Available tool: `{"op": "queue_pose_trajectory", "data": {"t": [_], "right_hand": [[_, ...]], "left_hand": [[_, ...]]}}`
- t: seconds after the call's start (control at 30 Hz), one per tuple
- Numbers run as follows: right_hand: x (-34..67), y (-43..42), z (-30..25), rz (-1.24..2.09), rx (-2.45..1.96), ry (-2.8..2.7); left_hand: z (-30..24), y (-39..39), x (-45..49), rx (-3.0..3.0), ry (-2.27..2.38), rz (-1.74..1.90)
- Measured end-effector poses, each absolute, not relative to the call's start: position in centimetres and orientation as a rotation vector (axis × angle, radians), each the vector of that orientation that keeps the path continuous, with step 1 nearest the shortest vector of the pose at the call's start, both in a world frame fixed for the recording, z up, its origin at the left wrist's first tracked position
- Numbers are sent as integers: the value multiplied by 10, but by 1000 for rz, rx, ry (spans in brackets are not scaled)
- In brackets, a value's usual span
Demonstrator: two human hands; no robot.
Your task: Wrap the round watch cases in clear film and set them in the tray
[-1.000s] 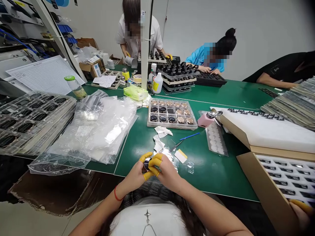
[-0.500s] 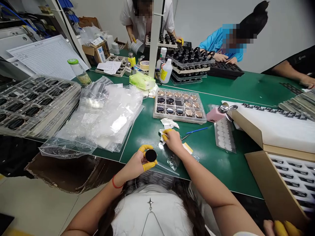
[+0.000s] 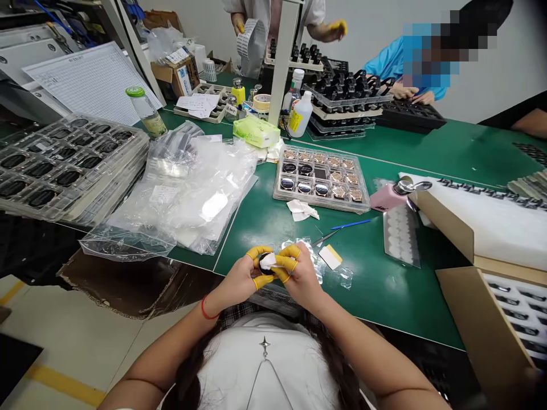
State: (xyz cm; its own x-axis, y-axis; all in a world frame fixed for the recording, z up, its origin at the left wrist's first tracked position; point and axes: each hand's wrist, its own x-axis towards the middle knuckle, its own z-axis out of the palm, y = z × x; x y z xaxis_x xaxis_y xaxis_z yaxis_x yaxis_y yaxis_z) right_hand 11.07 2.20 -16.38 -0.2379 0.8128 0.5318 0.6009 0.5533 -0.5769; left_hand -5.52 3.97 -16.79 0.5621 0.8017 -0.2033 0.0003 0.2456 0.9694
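Observation:
My left hand (image 3: pixel 244 278), in yellow finger cots, grips a round black watch face (image 3: pixel 262 269) by its edge, above the table's near edge. Pressed against that face is a white tissue (image 3: pixel 269 261), pinched in the yellow-cotted fingers of my right hand (image 3: pixel 296 271). The fingers hide part of the disc. Beyond my hands lies a crumpled tissue (image 3: pixel 301 210). Past it stands a clear tray (image 3: pixel 280 193) with round watch faces in its compartments, some dark and some gold-coloured. Tweezers (image 3: pixel 327 236) and a blue stick (image 3: pixel 350 224) rest to the right.
Plastic bags (image 3: pixel 188 199) and a stack of clear trays (image 3: pixel 72 196) cover the left side. A pink pump bottle (image 3: pixel 388 197) and an open carton (image 3: pixel 478 319) stand right. Across the table, a co-worker in blue (image 3: pixel 384 60) works near stacked strap trays (image 3: pixel 346 102).
My right hand has come back toward me with a tissue and now holds it on the watch face. The view has shifted slightly. Across the table, a co-worker has lifted a printed sheet.

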Motion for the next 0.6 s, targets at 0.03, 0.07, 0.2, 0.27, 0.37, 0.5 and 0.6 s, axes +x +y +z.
{"op": "queue_pose_trajectory", "data": {"t": [0.03,0.07,0.2,0.27,0.37,0.5,0.6], "right_hand": [[109,18,-165,331,-1136,-1978],[107,15,-166,332,-1133,-2004],[104,18,-168,270,-1196,-1958],[111,29,-170,292,-1276,-1868],[128,44,-170,387,-1449,-1743],[139,40,-162,459,-1588,-1679],[138,30,-152,588,-1517,-1762]], "left_hand": [[-168,40,-56,1257,844,637],[-168,40,-56,1320,860,632],[-165,39,-52,1391,838,625],[-166,39,-49,1277,838,633],[-169,37,-49,1169,881,673],[-171,37,-53,1156,886,777],[-168,37,-54,1158,910,792]]}}
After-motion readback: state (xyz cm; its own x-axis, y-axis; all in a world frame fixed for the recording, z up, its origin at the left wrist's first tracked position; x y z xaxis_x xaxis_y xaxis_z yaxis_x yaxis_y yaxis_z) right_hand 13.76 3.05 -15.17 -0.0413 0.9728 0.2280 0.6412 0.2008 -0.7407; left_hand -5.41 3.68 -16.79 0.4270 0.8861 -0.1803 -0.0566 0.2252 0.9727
